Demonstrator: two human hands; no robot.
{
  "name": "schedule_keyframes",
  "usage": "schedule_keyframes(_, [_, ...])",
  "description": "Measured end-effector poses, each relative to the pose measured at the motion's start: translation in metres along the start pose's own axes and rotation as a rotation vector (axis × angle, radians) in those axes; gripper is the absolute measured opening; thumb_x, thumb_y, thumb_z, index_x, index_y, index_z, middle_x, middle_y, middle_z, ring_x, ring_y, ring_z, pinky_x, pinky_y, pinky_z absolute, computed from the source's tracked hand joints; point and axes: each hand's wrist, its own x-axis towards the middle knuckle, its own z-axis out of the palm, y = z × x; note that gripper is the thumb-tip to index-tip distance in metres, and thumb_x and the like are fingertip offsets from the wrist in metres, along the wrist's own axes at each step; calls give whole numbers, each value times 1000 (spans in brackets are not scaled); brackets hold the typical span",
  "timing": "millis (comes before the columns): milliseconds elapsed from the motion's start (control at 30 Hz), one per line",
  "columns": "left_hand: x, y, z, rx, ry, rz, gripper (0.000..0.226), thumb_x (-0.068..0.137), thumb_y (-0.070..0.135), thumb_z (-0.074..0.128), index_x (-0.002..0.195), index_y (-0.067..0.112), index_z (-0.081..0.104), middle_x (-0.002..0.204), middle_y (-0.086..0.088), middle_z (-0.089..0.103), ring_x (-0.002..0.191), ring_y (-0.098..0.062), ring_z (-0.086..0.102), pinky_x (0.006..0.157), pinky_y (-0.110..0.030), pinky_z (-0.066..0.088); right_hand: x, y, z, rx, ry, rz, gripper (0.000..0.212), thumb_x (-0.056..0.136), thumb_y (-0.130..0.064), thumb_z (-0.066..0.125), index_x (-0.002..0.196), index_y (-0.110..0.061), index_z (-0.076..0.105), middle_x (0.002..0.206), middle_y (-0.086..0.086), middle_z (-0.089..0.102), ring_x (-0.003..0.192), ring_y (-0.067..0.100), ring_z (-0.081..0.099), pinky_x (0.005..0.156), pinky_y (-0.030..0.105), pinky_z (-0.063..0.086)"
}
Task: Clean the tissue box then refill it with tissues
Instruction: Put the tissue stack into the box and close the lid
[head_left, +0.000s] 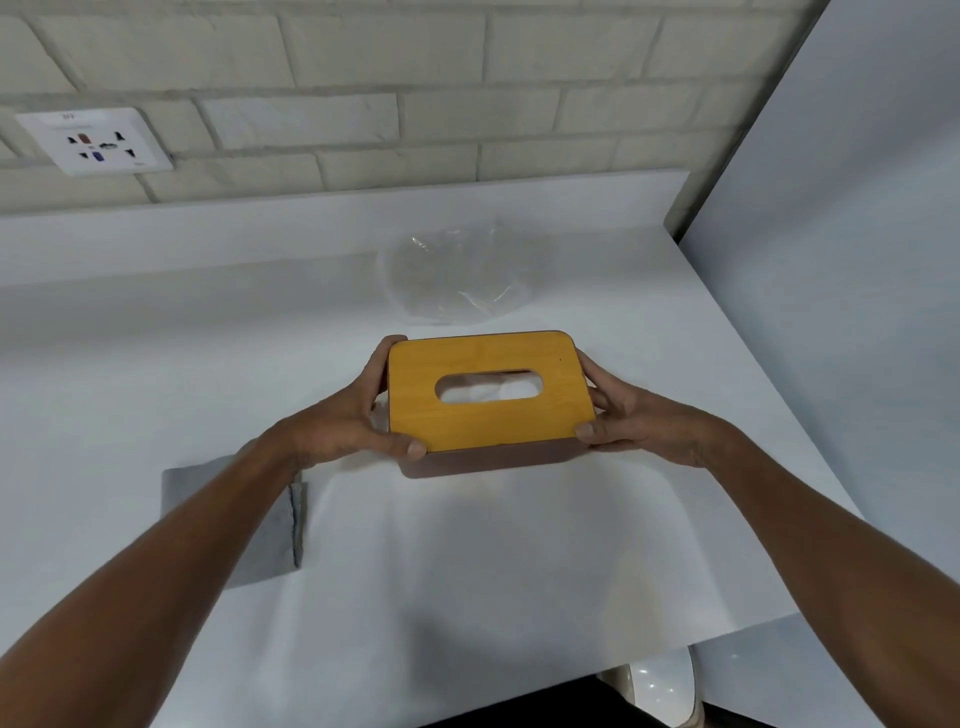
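A tissue box (483, 431) with a yellow wooden lid and a dark brown body is in the middle of the white counter (156, 364). White tissues (485, 392) show through the oval slot in the lid. My left hand (353, 421) grips the box's left end, thumb on the near corner of the lid. My right hand (628, 421) grips the right end the same way. Whether the box rests on the counter or hangs just above it cannot be told.
A folded grey cloth (260, 525) lies on the counter under my left forearm. An empty clear plastic wrapper (457, 275) lies behind the box. A wall socket (96, 140) sits on the brick wall at the left. A white panel (831, 260) bounds the right side.
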Motion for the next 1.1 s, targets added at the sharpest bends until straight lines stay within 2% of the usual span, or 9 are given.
schedule_keyframes(200, [1, 10, 0, 50, 39, -121, 149, 52, 46, 98, 163, 45, -2, 155, 17, 33, 147, -8, 33, 113, -28, 39, 21, -30, -7, -205, 173, 86, 87, 69, -48, 86, 140, -53, 36, 129, -14, 58, 120, 9, 55, 104, 43, 46])
schedule_keyframes(433, [0, 31, -5, 354, -5, -160, 152, 44, 74, 92, 157, 57, -8, 163, 11, 27, 149, -21, 35, 119, -40, 39, 26, -60, -5, -727, 287, 167, 109, 66, -61, 81, 152, -33, 21, 138, -16, 43, 127, 15, 48, 97, 34, 44])
schedule_keyframes(533, [-2, 41, -2, 398, 27, -124, 153, 41, 86, 86, 155, 62, -14, 170, 14, 15, 155, -20, 27, 124, -47, 34, 27, -84, 12, -920, 572, -82, 50, 83, -57, 66, 128, -42, 50, 121, -13, 59, 95, 5, 57, 79, 33, 48])
schedule_keyframes(600, [-4, 45, 2, 473, 42, -102, 148, 44, 83, 85, 154, 64, -12, 170, 14, 14, 155, -20, 28, 122, -46, 35, 28, -106, 28, -777, 417, -115, 13, 91, -39, 57, 102, -42, 64, 93, -16, 70, 69, 0, 57, 67, 29, 48])
schedule_keyframes(767, [-5, 46, 3, 643, 60, -93, 148, 55, 74, 92, 159, 56, -12, 172, 9, 14, 155, -25, 28, 122, -43, 31, 54, -120, 60, -1069, 14, 180, 30, 92, -29, 41, 106, -27, 68, 100, 1, 71, 62, 15, 61, 70, 36, 48])
schedule_keyframes(967, [-6, 45, 3, 671, 65, -75, 146, 55, 76, 90, 158, 58, -13, 171, 7, 18, 153, -27, 32, 120, -44, 34, 74, -116, 66, -908, 13, 491, 38, 91, -49, 40, 92, -15, 59, 68, 0, 51, 52, 18, 51, 57, 31, 34])
schedule_keyframes(1000, [-7, 45, 2, 671, 66, -72, 146, 55, 76, 90, 157, 59, -12, 171, 8, 19, 152, -27, 33, 119, -44, 34, 77, -116, 65, -881, 19, 504, 41, 92, -49, 42, 97, -13, 61, 72, -2, 55, 57, 19, 56, 57, 29, 34])
schedule_keyframes(1033, [-7, 45, 2, 672, 66, -70, 146, 55, 77, 90, 158, 59, -12, 170, 8, 20, 152, -26, 35, 119, -44, 35, 79, -116, 66, -865, 11, 508, 44, 92, -49, 43, 100, -11, 63, 115, -7, 55, 61, 19, 57, 58, 29, 33])
schedule_keyframes(1100, [-7, 45, 2, 675, 66, -70, 146, 55, 76, 90, 158, 58, -11, 169, 7, 21, 150, -26, 37, 117, -44, 37, 81, -118, 70, -871, -6, 504, 38, 92, -47, 42, 85, -13, 57, 73, -1, 32, 53, 18, 41, 55, 29, 29])
